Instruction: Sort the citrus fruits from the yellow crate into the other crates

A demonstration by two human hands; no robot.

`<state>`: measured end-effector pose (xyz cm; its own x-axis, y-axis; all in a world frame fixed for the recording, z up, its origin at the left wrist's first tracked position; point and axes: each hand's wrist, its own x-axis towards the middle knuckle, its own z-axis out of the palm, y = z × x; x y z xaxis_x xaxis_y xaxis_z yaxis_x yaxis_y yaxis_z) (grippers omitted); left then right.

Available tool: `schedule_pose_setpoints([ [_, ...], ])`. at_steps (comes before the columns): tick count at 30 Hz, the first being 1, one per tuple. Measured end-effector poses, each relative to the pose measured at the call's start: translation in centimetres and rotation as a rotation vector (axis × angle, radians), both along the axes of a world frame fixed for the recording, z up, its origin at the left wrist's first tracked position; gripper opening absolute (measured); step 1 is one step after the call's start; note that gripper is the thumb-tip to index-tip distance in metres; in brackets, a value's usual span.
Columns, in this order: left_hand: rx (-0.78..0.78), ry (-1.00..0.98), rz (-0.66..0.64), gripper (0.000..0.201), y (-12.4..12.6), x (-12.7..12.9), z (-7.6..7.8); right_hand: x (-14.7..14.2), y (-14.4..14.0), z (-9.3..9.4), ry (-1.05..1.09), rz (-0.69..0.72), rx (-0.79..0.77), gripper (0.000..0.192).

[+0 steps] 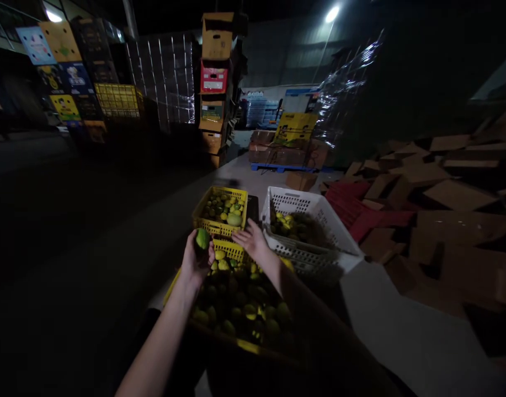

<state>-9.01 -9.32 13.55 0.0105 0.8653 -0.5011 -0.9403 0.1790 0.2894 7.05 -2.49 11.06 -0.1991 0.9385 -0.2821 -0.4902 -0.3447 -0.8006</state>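
Note:
My left hand [197,259] holds a green round fruit [202,238] above the near yellow crate [232,251], which is full of green and yellow fruit. My right hand [251,238] is spread palm down with its fingers apart over the far rim of that crate, holding nothing. Just beyond stands a second yellow crate [203,223] with more fruit in it. To its right a white crate [319,212], tilted, holds some fruit at its bottom.
Flattened cardboard boxes [443,193] lie in a heap on the right, with red sheets [352,207] beside the white crate. Stacked boxes [215,82] and wrapped pallets [165,82] stand at the back. The left side is dark pavement.

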Motion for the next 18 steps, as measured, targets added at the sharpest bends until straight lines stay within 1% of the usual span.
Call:
schedule_pose_setpoints([
  [1,-0.007,-0.003,-0.001,0.026,0.0,0.0,0.0,-0.4,1.1,0.8,-0.016,-0.092,-0.05,0.039],
  [2,-0.019,-0.003,-0.005,0.026,0.1,0.1,0.0,-0.7,1.4,1.1,-0.008,-0.099,-0.056,0.035],
  [3,-0.029,0.001,-0.013,0.026,0.2,0.2,0.0,-0.8,1.1,0.9,-0.009,-0.059,-0.055,0.029],
  [4,-0.038,0.011,-0.024,0.027,0.3,0.3,0.0,-0.6,0.2,0.2,-0.014,0.01,-0.053,0.025],
  [6,-0.051,0.046,-0.044,0.027,0.4,0.6,-0.1,0.0,-2.7,-2.5,-0.027,0.168,-0.104,0.021],
  [7,-0.052,0.064,-0.051,0.026,0.4,0.8,-0.2,0.4,-4.3,-4.3,-0.003,0.237,-0.188,0.021],
  [8,-0.05,0.079,-0.057,0.024,0.5,1.0,-0.4,0.8,-5.8,-6.0,0.013,0.275,-0.292,0.022],
  [9,-0.046,0.09,-0.063,0.023,0.5,1.2,-0.5,1.1,-7.0,-7.6,0.002,0.294,-0.394,0.021],
  [10,-0.042,0.099,-0.069,0.022,0.5,1.4,-0.7,1.3,-8.0,-8.9,-0.01,0.297,-0.454,0.021],
  [12,-0.048,0.123,-0.074,0.021,0.8,2.0,-1.3,1.6,-9.2,-10.5,-0.017,0.272,-0.527,0.022],
  [14,-0.066,0.166,-0.086,0.02,1.1,2.7,-2.1,1.8,-9.4,-10.7,0.013,0.215,-0.535,0.022],
  [16,-0.07,0.253,-0.121,0.02,1.5,3.6,-3.3,2.2,-9.1,-10.1,0.064,0.15,-0.516,0.022],
  [18,-0.062,0.363,-0.177,0.019,1.6,4.7,-4.7,2.8,-8.9,-9.3,0.116,0.089,-0.479,0.017],
])
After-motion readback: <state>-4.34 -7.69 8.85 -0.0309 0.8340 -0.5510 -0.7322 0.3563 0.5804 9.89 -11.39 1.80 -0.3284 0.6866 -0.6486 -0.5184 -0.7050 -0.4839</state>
